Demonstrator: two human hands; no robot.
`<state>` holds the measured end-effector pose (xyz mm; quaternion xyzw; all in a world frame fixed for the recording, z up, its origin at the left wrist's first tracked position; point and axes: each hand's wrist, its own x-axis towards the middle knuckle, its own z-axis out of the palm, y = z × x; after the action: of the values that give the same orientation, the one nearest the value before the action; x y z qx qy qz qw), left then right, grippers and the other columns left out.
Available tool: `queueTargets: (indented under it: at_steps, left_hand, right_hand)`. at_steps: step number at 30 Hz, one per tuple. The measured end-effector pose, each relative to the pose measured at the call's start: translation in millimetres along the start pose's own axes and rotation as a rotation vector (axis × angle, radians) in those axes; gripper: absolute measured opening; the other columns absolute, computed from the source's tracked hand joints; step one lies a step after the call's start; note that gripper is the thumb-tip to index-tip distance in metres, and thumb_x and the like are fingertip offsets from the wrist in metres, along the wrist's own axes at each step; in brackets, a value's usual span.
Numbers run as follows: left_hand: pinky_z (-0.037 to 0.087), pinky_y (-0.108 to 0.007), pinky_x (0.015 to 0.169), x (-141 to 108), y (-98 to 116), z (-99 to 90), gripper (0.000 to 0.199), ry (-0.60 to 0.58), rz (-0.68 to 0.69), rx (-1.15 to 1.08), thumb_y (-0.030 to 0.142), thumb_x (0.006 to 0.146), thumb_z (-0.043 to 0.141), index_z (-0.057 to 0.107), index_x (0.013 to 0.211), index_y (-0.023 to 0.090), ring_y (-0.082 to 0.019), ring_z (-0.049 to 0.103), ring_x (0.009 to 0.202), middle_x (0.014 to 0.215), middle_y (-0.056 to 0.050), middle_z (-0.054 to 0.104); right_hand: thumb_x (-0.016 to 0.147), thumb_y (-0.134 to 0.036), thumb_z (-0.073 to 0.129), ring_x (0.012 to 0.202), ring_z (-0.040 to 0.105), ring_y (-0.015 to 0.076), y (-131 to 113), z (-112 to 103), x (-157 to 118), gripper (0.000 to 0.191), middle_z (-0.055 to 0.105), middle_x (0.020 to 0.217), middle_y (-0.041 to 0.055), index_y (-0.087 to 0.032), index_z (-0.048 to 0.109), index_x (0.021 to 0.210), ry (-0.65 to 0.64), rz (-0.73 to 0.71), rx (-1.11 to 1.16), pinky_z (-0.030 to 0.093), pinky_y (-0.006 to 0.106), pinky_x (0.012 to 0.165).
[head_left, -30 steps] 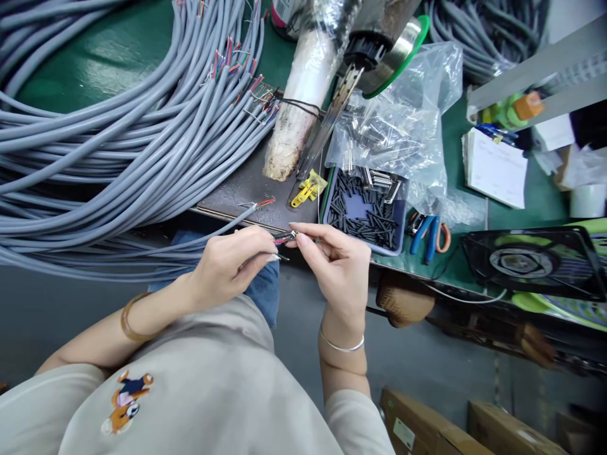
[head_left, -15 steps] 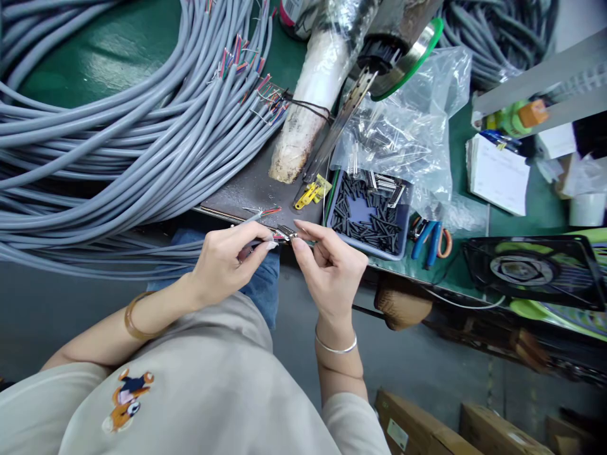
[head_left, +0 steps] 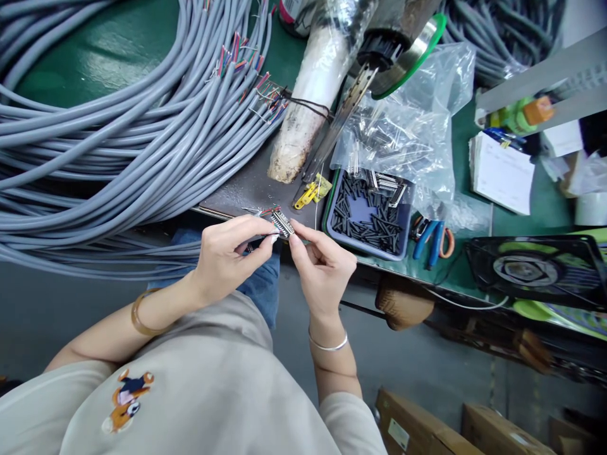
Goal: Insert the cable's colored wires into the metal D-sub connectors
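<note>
A small metal multi-pin connector [head_left: 282, 222] is held up at the bench's front edge, its row of pins showing. My right hand [head_left: 325, 262] pinches its right end between thumb and forefinger. My left hand [head_left: 232, 253] is closed at its left end, thumb and forefinger together. Just above the left fingertips, stripped coloured wires [head_left: 268, 210] of a grey cable stick out; whether the left fingers also grip that cable is hidden. A yellow clip-like piece [head_left: 308, 194] lies on the dark board [head_left: 237, 193] beyond my hands.
Many grey cables [head_left: 118, 151] with stripped ends spread across the left. A blue tray [head_left: 403, 237] holds black tubes [head_left: 348, 221] and connectors. Near it are blue-handled pliers [head_left: 431, 243], a plastic bag [head_left: 427, 120], a wire spool [head_left: 420, 57], a wrapped post [head_left: 303, 114] and a fan [head_left: 535, 270].
The connector has turned so its long pin row shows. My right hand has shifted slightly left, and the coloured wires now sit closer behind the connector.
</note>
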<state>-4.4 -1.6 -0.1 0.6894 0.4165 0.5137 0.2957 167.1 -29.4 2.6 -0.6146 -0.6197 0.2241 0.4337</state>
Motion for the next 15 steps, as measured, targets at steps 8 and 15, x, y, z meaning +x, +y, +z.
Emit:
queueTargets:
  at_steps: [8, 15]
  left_hand:
    - [0.038, -0.017, 0.047, 2.6, -4.1, 2.5, 0.01, 0.019, 0.007, -0.002, 0.006, 0.087, 0.068, 0.073, 0.089, 0.015, -0.003, 0.045, 0.05, 0.085, -0.001, 0.078]
    - [0.051, -0.02, 0.06, 7.9, -7.9, 2.5, 0.007, 0.018, -0.074, -0.011, 0.013, 0.089, 0.071, 0.076, 0.093, 0.017, -0.01, 0.068, 0.068, 0.089, -0.004, 0.08]
  right_hand:
    - [0.102, -0.022, 0.055, 0.046, 0.057, 0.0101, 2.4, -10.8, 1.0, 0.035, 0.072, 0.074, -0.0045, -0.032, 0.062, 0.135, 0.381, -0.304, 0.11, 0.044, 0.024, 0.044]
    - [0.096, -0.015, 0.069, 0.098, 0.081, 0.0184, 11.3, -4.0, -0.3, 0.015, 0.082, 0.112, 0.0027, -0.025, 0.067, 0.107, 0.114, -0.229, 0.035, 0.069, 0.031, 0.081]
